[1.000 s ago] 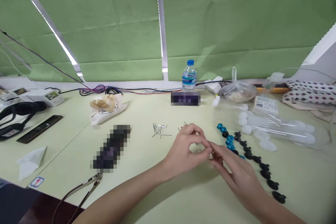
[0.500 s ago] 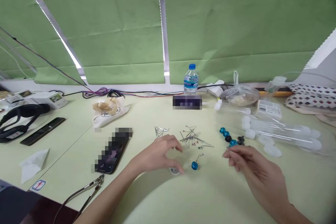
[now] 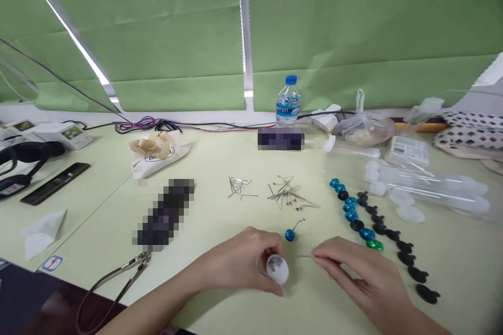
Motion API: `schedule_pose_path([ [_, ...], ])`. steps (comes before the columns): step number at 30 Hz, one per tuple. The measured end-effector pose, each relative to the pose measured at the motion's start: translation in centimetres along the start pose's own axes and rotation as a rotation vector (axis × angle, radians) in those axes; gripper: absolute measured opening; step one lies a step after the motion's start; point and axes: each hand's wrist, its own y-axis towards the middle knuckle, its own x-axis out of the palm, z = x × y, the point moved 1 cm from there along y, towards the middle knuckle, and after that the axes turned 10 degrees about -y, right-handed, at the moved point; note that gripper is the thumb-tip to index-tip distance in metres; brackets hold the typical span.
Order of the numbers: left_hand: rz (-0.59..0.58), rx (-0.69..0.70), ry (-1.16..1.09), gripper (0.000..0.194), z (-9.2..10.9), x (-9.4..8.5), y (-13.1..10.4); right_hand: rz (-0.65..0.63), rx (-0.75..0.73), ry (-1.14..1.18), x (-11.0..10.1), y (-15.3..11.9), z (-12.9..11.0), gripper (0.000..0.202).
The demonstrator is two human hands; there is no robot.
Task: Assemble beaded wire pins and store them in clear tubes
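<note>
Your left fingers point(image 3: 274, 241) curl round a small white cup point(image 3: 280, 274); your right fingers point(image 3: 334, 249) pinch a thin metal rod point(image 3: 304, 256).

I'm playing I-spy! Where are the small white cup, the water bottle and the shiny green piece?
Small white cup point(image 3: 280, 273), head view: inner wall.
Water bottle point(image 3: 287, 108), head view: its label.
Shiny green piece point(image 3: 374, 245), head view: its middle.
</note>
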Motion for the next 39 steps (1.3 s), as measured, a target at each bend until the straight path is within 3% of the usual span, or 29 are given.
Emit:
schedule_pose_path([
  [3,-0.08,0.034,-0.17,0.036,-1.1,1.2,0.9,-0.098,-0.085,0.005,0.3,-0.1,-0.1,0.014],
  [7,-0.087,0.09,-0.365,0.042,-2.9,2.4,1.9,-0.214,-0.146,-0.047,0.6,-0.2,-0.2,0.011],
  [13,-0.134,0.074,-0.727,0.044,-3.4,2.3,2.0,-0.262,-0.17,-0.111,1.0,-0.7,-0.2,0.009],
  [27,-0.128,0.001,-0.757,0.046,-3.7,2.5,2.1,-0.286,-0.087,-0.026,1.6,-1.3,0.0,0.018],
  [39,-0.122,-0.005,-0.766,0.046,-3.8,2.7,2.1,-0.296,-0.093,-0.022,2.0,-0.9,0.0,0.012],
])
